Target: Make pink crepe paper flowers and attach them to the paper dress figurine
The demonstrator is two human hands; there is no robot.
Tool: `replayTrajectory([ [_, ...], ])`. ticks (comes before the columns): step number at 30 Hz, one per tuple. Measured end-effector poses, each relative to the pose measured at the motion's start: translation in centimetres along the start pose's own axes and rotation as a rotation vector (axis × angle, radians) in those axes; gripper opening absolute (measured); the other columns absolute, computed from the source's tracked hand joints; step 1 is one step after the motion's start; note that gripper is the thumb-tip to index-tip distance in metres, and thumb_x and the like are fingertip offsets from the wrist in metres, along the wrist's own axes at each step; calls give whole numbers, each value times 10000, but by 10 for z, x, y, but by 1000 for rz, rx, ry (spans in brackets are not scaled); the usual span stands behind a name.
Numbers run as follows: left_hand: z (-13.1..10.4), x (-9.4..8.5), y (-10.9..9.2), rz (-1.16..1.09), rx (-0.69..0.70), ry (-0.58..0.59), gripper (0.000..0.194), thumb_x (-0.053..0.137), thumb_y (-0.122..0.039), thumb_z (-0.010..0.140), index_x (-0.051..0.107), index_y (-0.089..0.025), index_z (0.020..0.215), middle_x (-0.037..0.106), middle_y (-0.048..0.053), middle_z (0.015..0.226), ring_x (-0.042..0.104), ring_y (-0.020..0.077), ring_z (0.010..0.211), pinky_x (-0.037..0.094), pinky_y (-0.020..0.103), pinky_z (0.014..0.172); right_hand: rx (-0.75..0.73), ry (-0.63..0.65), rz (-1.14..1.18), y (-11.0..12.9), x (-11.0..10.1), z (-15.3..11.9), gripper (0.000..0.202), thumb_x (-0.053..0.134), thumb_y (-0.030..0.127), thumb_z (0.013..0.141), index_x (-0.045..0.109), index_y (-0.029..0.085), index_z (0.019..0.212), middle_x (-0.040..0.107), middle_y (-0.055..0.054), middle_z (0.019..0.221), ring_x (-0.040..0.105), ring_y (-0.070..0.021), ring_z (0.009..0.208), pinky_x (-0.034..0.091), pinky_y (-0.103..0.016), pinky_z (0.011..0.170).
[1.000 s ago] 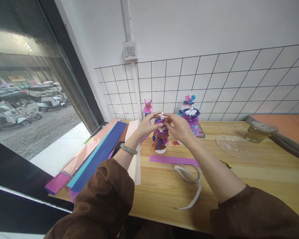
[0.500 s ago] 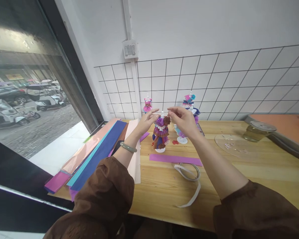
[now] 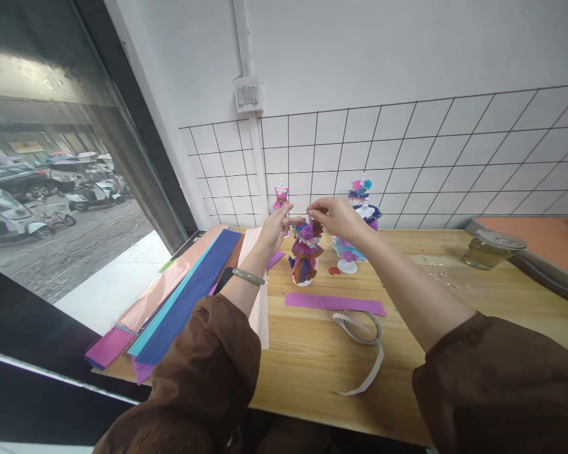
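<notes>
Standing on the table (image 3: 307,372) between the two hands, directly under the fingertips, the paper-dressed figure (image 3: 307,251) is partly covered at its top by the fingers. Below the left fingertips there is a patch of light blue, and next to it a pleated purple rosette (image 3: 307,232); brown crumpled paper sits at the shoulder under the right fingers. Lower down come bits of white trim, a flared purple-and-brown ruffle, then a skirt of brown, dark blue and purple with a brown flower (image 3: 311,273) near the hem, above a white base (image 3: 301,283). The left hand (image 3: 273,233) has its fingers loosely spread, though I cannot tell whether they touch the figure. The right hand (image 3: 338,217) narrows to a pinch at the top (whether anything sits in it, I cannot tell). Nearer the body than the grip lie a purple strip (image 3: 334,304) and a curling white tape (image 3: 376,362); papers (image 3: 194,293) lie left of the left hand.
</notes>
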State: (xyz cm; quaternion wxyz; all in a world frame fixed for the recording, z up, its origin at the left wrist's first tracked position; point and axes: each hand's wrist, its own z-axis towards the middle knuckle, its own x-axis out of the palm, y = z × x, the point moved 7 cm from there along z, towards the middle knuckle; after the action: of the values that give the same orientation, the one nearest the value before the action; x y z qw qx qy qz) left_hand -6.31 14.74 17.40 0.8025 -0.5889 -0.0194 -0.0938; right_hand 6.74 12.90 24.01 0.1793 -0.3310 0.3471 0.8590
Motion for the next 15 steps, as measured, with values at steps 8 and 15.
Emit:
replayTrajectory([
  [8,6,-21,6,-130,33,-88,462,460,-522,753,505,-172,1050,646,104,946,546,214,1012,341,380,882,74,-11,59,-3,2,3,192,509,284,745,656,162,726,646,-27,614,570,-137,542,427,-235,495],
  [15,-47,-49,30,-106,-42,-342,325,523,-432,731,551,-165,914,645,75,871,580,183,924,399,334,828,-12,-11,-58,-14,10,23,205,490,258,759,666,159,793,668,-34,724,588,-151,642,428,-245,571],
])
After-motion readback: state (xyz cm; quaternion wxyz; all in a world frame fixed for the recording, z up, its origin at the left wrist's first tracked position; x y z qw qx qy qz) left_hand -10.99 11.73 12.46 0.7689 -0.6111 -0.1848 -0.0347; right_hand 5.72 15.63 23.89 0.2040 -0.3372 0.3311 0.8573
